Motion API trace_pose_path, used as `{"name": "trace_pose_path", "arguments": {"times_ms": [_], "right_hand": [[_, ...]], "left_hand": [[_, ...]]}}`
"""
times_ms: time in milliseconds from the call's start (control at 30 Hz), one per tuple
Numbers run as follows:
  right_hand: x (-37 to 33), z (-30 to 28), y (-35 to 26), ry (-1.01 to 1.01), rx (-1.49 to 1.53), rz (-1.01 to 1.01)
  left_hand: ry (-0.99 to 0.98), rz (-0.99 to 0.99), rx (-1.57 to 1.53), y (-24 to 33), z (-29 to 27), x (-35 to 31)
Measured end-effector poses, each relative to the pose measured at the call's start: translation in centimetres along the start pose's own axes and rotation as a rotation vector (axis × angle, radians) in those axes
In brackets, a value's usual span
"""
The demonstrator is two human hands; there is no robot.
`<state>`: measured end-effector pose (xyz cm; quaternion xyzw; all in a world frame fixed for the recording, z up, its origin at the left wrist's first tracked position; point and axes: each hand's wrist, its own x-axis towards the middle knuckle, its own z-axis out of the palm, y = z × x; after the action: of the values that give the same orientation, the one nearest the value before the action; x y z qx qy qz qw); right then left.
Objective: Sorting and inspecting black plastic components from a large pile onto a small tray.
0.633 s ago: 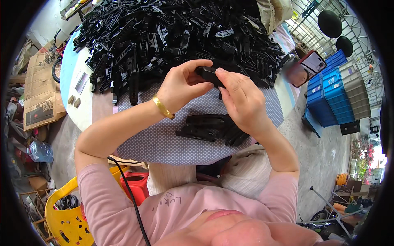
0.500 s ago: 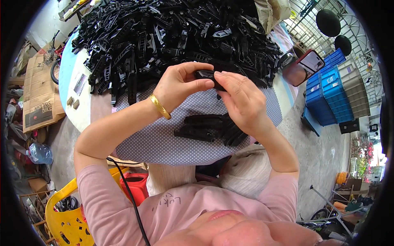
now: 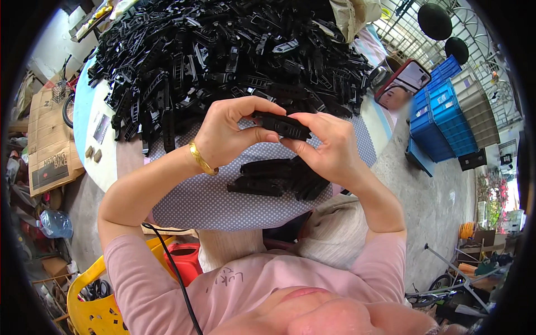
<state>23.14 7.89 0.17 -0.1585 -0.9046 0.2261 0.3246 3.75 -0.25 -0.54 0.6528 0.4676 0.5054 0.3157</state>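
Observation:
A long black plastic part (image 3: 283, 126) with small slots in its face is held level above the table. My left hand (image 3: 237, 127), with a gold bangle at its wrist, pinches the part's left end between thumb and fingers. The right end sits between the thumb and fingers of my right hand (image 3: 329, 142). Below the hands, several similar black parts (image 3: 262, 177) lie grouped on the dotted grey cloth (image 3: 223, 209). Just beyond my hands rises a large heap of black plastic parts (image 3: 212, 56).
A phone in a red case (image 3: 403, 84) stands at the table's right edge. Blue crates (image 3: 441, 123) are stacked on the floor to the right. A yellow plastic chair (image 3: 92, 290) and a red stool (image 3: 186, 259) are at lower left. A black cable (image 3: 177, 279) runs along my left side.
Both hands have come slightly nearer and lower. My right fingers have slid outward to the part's right end, so its slotted face now shows. The view has shifted a little.

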Motion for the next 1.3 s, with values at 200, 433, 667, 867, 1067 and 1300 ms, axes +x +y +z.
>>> {"name": "trace_pose_path", "arguments": {"times_ms": [200, 433, 667, 867, 1067, 1300], "right_hand": [[-0.4, 0.1, 1.5, -0.212, -0.003, 0.109], [-0.9, -0.6, 2.2, -0.397, 0.052, -0.005], [1.4, -3.5, 3.6, -0.119, 0.060, 0.211], [4.3, -2.7, 8.7, 0.129, -0.305, 0.157], [7.1, -1.1, 10.1, -0.039, -0.378, 0.385], [6.0, -3.4, 9.5, -0.007, 0.111, 0.511]], "left_hand": [[-0.205, -0.176, 0.034, -1.5, -1.1, 1.0], [-0.399, -0.117, 0.251, -1.6, -1.1, 1.1], [-0.021, 0.273, 0.978, -2.6, -0.5, 2.2], [0.024, 0.294, 1.198, -3.6, -0.1, 2.5], [0.090, 0.302, 1.237, -4.2, -0.6, 2.0], [0.119, 0.346, 1.088, -3.9, -1.2, 2.4]]}}
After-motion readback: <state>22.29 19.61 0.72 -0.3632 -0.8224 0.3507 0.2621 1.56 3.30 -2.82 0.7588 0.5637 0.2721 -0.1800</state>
